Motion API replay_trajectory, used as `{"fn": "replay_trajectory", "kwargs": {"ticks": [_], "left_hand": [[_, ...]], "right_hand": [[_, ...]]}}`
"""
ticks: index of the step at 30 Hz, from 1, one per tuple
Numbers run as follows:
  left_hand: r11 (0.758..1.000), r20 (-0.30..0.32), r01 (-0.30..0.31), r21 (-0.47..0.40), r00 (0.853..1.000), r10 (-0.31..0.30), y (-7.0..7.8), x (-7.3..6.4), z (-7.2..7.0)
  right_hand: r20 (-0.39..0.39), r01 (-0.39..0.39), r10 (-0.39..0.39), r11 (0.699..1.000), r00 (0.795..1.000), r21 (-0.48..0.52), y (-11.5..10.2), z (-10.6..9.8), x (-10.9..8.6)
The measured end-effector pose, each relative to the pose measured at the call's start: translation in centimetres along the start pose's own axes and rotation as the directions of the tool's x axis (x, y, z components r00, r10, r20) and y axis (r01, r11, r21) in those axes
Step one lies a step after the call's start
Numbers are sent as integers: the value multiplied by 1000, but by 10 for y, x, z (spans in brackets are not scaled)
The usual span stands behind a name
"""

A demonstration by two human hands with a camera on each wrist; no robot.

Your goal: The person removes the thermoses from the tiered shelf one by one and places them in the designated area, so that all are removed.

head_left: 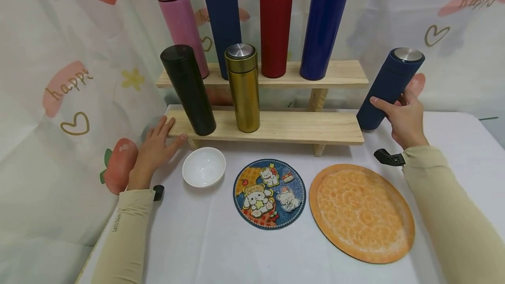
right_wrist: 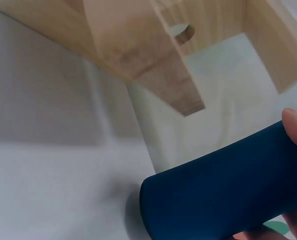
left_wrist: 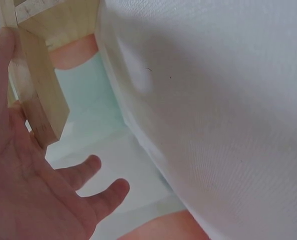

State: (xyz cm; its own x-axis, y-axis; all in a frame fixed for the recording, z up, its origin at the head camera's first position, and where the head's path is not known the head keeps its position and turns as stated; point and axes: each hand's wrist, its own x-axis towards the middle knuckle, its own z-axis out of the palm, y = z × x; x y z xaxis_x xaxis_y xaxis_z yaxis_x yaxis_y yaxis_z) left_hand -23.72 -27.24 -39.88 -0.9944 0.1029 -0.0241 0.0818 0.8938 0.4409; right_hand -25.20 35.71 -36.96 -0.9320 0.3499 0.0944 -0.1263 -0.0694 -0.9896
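My right hand (head_left: 407,122) grips a dark blue thermos flask (head_left: 388,80) with a silver lid top, just right of the wooden two-tier stand (head_left: 307,127). In the right wrist view, the flask's (right_wrist: 213,190) base is low, close to the white cloth; contact is unclear. Spread fingers of my left hand (head_left: 154,150) rest at the left end of the stand's lower shelf. On that shelf stand a black flask (head_left: 189,91) and a gold flask (head_left: 245,93). Pink (head_left: 183,25), navy (head_left: 222,21), red (head_left: 275,25) and glossy blue (head_left: 325,25) flasks stand on the upper shelf.
In front of the stand sit a white bowl (head_left: 204,168), a round cartoon-printed mat (head_left: 269,194) and a larger round orange mat (head_left: 361,214). A printed curtain (head_left: 87,25) hangs behind and along the left side of the white-covered table (head_left: 221,240).
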Motion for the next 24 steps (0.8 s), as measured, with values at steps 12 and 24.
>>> {"fn": "replay_trajectory", "kwargs": {"ticks": [12,24], "left_hand": [[1000,-13,-3,-6,1000,3,-7,0,2],[1000,-20,-12,-4,1000,12,-2,2,1]], "right_hand": [[-47,34,-40,993,998,-116,13,9,28],[-29,-29,25,992,999,-120,20,8,44]]}}
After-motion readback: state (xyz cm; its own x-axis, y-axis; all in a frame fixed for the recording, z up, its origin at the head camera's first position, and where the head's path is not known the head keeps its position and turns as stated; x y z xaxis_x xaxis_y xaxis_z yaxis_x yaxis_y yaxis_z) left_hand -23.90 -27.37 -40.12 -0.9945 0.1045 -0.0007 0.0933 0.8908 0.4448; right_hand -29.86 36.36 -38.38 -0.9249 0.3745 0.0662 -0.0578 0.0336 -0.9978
